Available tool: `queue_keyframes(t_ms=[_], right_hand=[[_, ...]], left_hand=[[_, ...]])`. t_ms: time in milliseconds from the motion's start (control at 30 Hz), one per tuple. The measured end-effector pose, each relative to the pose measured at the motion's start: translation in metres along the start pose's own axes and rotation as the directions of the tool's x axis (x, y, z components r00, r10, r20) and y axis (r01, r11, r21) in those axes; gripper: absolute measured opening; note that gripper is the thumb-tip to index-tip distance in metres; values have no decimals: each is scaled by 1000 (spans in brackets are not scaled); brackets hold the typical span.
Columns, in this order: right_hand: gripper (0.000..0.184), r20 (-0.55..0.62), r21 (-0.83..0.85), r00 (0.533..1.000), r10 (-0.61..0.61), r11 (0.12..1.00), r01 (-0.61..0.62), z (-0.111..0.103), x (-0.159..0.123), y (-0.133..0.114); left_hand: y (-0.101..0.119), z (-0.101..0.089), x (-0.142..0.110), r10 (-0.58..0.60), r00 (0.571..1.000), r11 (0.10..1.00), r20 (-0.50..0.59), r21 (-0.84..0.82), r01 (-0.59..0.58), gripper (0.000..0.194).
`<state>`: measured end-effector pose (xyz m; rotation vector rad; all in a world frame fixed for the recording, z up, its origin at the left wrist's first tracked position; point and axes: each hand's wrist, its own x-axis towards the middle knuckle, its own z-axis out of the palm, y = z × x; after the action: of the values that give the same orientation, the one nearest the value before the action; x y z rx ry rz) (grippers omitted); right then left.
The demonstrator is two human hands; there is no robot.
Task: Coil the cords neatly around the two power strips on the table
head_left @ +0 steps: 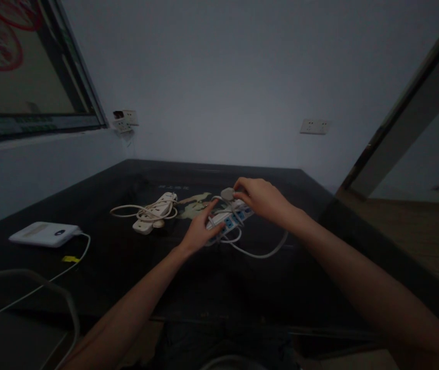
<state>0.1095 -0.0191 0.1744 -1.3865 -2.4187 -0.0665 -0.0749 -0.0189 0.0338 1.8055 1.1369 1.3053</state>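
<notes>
A white power strip (237, 216) with blue sockets lies slanted on the dark table in front of me, its white cord wound loosely around it. My left hand (200, 229) grips the near left end of the strip, thumb across the top and forefinger stretched along the far side. Just above the strip's far side, my right hand (260, 198) pinches a round white plug (227, 193) between thumb and fingers. One loop of the cord (260, 256) spreads over the table to the right. My right palm and wrist hide part of the strip's far end.
A second white power strip (153, 213), wrapped in its cord, lies to the left. Farther left rests a white power bank (46, 234) with a cable, near a yellow tag (70, 259). Wall sockets (314, 126) sit behind the black table (266, 293). A window is at upper left.
</notes>
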Motion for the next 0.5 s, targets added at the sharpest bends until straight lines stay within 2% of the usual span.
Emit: queue_keyframes(t_ms=[167,267,367,433,500], right_hand=[[20,60,-116,998,36,993,-28,11,6,0],[22,110,-61,994,-15,998,22,19,7,1],[31,132,44,988,-77,996,71,27,8,4],[34,100,84,989,-110,991,101,33,8,5],[30,43,97,985,-168,982,163,38,7,5]], left_hand=[[-1,0,-1,37,999,999,3,36,-38,79],[0,0,0,35,999,999,7,28,-35,77],[0,0,0,42,999,999,1,10,-42,73],[0,0,1,36,999,999,11,-18,-36,71],[1,1,1,34,999,998,13,-47,-33,67]])
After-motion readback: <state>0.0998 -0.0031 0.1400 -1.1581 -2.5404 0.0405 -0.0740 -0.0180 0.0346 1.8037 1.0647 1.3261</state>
